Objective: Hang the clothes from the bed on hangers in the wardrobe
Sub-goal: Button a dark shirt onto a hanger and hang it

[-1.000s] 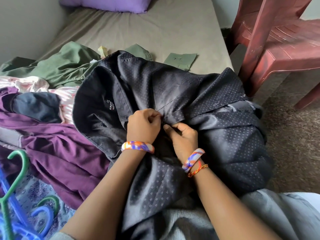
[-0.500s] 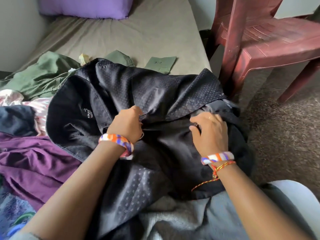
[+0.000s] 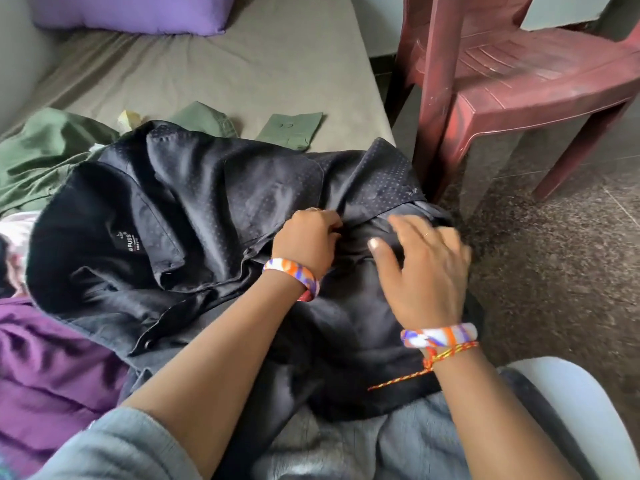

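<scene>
Spread across the near edge of the bed and onto the lap: a dark dotted shirt, inside out at the collar, label showing. Long axis running from the collar, far out to the left of both hands, across to the bunched sleeve end just beyond the right hand's fingertips. Heaped further left of the left hand, a green garment and a purple garment, both waiting their turn. Off to the right of the right hand, on the floor, a maroon plastic chair.

Left hand curled tight, pinching a fold of the shirt near its middle seam. Right hand just beside it, fingers spread and loose, hovering over or lightly brushing the cloth, gripping nothing; too blurred to tell contact for certain.

Likely step in hand: straightening the shirt before a hanger goes in. No hanger or wardrobe in view. Collar opening lying nearer the left hand, so probably that side to feed the hanger from, with the right steadying the sleeve end.
</scene>
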### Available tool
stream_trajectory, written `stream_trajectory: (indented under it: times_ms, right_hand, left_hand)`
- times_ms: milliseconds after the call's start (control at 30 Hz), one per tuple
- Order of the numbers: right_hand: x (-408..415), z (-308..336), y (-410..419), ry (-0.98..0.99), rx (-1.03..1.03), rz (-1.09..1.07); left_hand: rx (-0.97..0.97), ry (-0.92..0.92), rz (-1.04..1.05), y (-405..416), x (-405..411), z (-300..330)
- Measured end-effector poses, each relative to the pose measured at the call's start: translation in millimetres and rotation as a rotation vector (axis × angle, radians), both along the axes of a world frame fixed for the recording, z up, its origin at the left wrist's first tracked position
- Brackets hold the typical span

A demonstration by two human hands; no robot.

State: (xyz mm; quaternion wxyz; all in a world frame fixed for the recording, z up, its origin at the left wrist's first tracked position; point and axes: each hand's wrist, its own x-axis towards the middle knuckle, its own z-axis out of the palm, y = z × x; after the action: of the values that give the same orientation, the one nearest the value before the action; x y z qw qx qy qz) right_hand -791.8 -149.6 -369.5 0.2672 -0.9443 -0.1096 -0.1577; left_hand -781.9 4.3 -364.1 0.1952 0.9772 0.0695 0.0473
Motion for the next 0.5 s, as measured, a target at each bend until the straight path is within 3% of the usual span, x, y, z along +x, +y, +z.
stream_trajectory:
  times_ms: [100,200,267,333,400,500]
  right_hand:
    - [15,11,-21,0.151,-0.247,-0.049]
    - [27,21,-42,0.392,-0.181,0.086]
    - [28,27,-50,0.379,-0.119,0.151]
    - [30,26,-54,0.286,-0.139,0.19]
    - [29,22,-54,0.193,-0.075,0.209]
    - [27,22,-48,0.177,0.381,0.27]
  left_hand:
    - [-0.126,-0.147,0.044,8,-6,-5]
    - [-0.259,-0.344,0.062,7,-11,1]
    - [-0.322,-0.4,0.077,3,-15,4]
    - [-0.215,-0.481,0.054,0,-19,2]
    - [0.019,-0.556,-0.04,-2,-21,1]
    - [0.196,-0.459,-0.27,-10,-23,2]
